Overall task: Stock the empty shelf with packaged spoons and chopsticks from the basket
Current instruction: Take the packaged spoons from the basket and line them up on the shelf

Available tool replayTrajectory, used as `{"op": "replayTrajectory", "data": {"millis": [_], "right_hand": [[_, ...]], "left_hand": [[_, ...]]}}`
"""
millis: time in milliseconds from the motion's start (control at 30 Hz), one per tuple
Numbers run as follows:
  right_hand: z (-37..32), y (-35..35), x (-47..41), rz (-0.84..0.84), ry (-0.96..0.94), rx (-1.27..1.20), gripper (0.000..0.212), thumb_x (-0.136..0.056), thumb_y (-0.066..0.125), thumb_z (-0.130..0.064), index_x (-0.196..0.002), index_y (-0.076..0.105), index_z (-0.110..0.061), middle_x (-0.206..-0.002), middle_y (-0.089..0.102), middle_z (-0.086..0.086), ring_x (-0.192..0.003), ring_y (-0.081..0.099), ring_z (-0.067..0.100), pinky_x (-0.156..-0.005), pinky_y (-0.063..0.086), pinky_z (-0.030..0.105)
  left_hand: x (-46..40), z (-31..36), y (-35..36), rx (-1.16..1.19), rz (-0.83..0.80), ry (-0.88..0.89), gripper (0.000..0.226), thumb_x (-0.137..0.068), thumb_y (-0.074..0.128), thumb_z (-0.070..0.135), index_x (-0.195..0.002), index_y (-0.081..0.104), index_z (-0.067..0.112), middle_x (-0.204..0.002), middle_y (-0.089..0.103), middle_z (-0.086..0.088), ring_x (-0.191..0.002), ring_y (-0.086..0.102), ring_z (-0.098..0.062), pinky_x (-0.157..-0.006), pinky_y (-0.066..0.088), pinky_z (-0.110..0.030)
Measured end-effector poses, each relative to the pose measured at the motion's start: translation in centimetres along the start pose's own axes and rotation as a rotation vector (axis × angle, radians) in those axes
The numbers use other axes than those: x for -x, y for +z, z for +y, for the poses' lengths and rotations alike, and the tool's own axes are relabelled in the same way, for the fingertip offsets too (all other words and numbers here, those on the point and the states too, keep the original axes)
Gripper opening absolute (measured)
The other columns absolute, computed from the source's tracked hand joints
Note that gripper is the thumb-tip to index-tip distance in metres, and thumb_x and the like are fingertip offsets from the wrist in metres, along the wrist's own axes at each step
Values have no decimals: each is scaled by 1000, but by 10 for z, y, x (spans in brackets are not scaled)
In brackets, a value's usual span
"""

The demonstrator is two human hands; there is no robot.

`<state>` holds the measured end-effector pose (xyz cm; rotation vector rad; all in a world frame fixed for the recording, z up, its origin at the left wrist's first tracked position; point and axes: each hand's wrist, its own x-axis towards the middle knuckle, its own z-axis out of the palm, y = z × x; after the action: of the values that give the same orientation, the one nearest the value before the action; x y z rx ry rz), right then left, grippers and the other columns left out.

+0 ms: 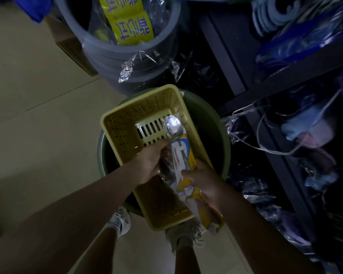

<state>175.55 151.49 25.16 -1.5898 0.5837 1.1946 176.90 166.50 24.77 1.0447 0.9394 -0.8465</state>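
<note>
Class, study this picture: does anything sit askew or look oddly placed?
Yes. The yellow basket sits tilted on the rim of a green tub, not flat on the floor, so it looks unsteady.

I looked down at a pale tiled floor (38, 119). On it stood a stack of grey tubs (131, 62), a cardboard box (71, 50) just beside them, and a green tub (212, 123) carrying the yellow basket (127, 123). My two shoes (120, 220) stood on the tiles; a dark shelf rack (236, 80) rose at right.
</note>
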Motion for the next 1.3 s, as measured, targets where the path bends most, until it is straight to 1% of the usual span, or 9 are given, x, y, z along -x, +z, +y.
{"op": "replayTrajectory", "data": {"millis": [133,233,367,533,667,767,867,1000,1300], "right_hand": [[-4,1,27,-67,-55,-9,25,-92,51,-7,-112,54,-23,-102,60,-7,-95,58,6,-81,46,20],[-13,5,54,-139,-73,-54,35,-91,52,-7,-124,50,-18,-116,62,-1,-111,57,17,-95,45,31],[-44,-3,103,-59,-149,-23,28,-88,58,-14,-115,57,-18,-110,66,5,-103,62,21,-96,46,38],[-83,-33,203,197,-393,32,15,-88,56,1,-85,59,-13,-74,56,2,-58,55,-8,-65,45,11],[-98,-41,302,333,-503,-8,12,-85,61,-2,-89,64,-13,-72,67,-8,-66,59,-4,-71,49,15],[-109,-38,369,505,-607,-48,25,-78,71,-13,-97,62,1,-68,64,11,-69,59,9,-68,51,28],[-120,-38,426,728,-760,-66,19,-76,67,-16,-91,59,-25,-71,61,-9,-57,55,-3,-55,45,17],[-121,-54,494,972,-929,-250,31,-86,60,-4,-98,50,-31,-94,62,-3,-76,60,10,-70,52,27],[-112,-151,601,1283,-1036,-481,21,-89,53,-2,-104,56,-15,-88,64,2,-69,60,12,-68,50,32]], "left_hand": [[34,-10,-5,-121,-85,77,14,-81,64,10,-93,58,4,-65,56,-2,-59,53,-15,-54,44,-29],[63,2,-13,-308,-138,126,22,-78,64,-2,-95,61,11,-69,66,4,-66,61,-12,-55,49,-24],[114,35,-13,-565,-164,198,17,-79,65,-1,-95,65,5,-82,68,-7,-70,68,-13,-66,59,-26],[200,89,-10,-471,11,475,13,-76,67,-3,-82,58,4,-63,64,-4,-54,64,-10,-56,58,-24],[287,136,16,-492,-97,627,17,-74,62,-10,-71,58,7,-60,66,-4,-57,59,-18,-50,51,-19],[346,165,52,-439,-247,720,25,-77,53,-13,-70,57,11,-61,63,-3,-50,60,-13,-44,48,-16],[396,185,96,-375,-397,840,29,-82,49,-12,-73,58,14,-66,63,-1,-52,62,-7,-49,53,-18],[455,192,161,-359,-569,1020,27,-85,53,-4,-75,59,20,-70,63,4,-63,60,-9,-54,53,-17],[518,181,326,-295,-599,1289,17,-82,61,4,-73,56,17,-72,61,-1,-64,58,-11,-57,49,-21]]}}
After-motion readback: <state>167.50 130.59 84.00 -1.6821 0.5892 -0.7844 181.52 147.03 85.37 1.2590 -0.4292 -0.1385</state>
